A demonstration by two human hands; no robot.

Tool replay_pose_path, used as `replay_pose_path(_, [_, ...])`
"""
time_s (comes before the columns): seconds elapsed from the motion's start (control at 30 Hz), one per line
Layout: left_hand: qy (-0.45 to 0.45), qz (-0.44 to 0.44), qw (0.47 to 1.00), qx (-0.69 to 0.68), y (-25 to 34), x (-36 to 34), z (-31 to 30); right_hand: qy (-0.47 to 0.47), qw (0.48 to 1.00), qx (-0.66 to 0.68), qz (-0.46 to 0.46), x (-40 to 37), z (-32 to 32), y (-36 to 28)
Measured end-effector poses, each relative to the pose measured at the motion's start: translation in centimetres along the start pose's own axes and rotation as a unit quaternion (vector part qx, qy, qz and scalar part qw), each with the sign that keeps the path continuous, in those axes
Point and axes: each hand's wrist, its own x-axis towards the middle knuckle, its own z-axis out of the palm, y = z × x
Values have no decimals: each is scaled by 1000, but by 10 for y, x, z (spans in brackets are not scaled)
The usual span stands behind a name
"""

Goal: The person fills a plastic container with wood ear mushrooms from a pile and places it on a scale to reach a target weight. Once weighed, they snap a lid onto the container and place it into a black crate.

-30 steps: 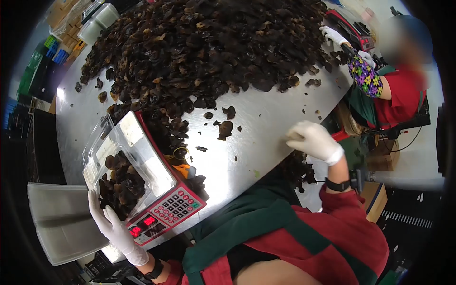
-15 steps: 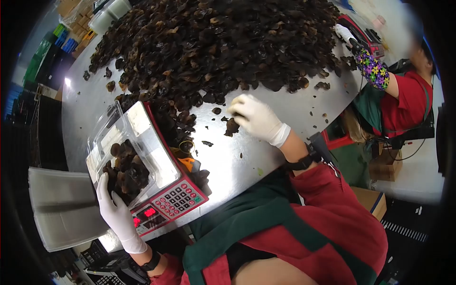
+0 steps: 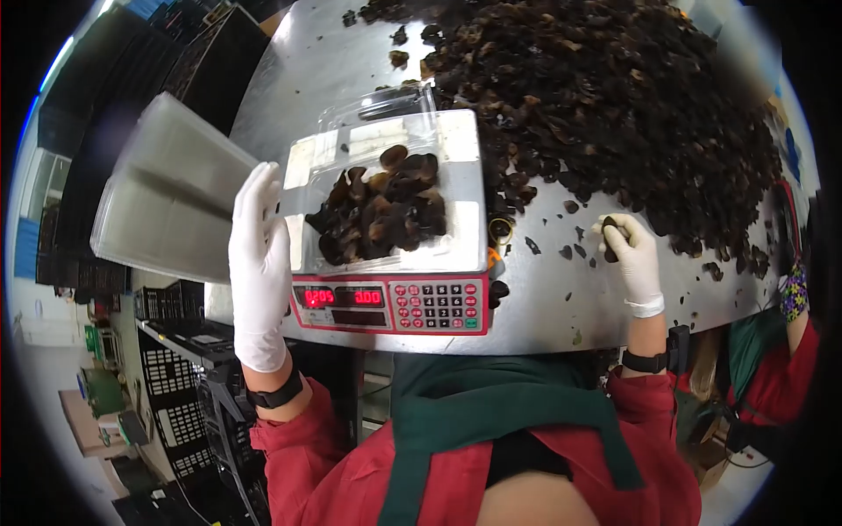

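Glare on the metal table [image 3: 545,317], fisheye curve, black corners, blur upper right

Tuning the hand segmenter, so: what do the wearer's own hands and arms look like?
Left hand and right hand: white gloves covering the fingers, cuffed at the wrist. Black left wristband and right wristband; dark boxy piece beside the right one. Red sleeves further up. No readable markings.
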Motion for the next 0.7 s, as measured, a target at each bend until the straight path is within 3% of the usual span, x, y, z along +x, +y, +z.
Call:
replay_pose_path(0.17, [89, -5, 996, 1, -9, -2, -19, -50, 998, 46, -9, 7, 33, -68])
replay_pose_path(0.27, [101, -10, 995, 6, -16, -4, -20, -123, 988, 70, -67, 14, 73, -119])
replay_pose_path(0.33, [88, -19, 996, -13, -11, -7, -12, -154, 978, 64, -122, 23, 103, -133])
replay_pose_path(0.4, [73, -22, 997, -11, -18, -9, -6, -142, 948, -36, -283, 28, 132, -147])
replay_pose_path(0.53, [46, -4, 999, 12, -23, -12, 5, -110, 863, -84, -485, 40, 189, -150])
replay_pose_path(0.63, [33, 10, 999, -3, -24, -16, 16, -95, 844, -81, -522, 41, 226, -134])
replay_pose_path(0.7, [5, 10, 1000, -10, -16, -18, 27, -147, 833, -180, -502, 43, 232, -124])
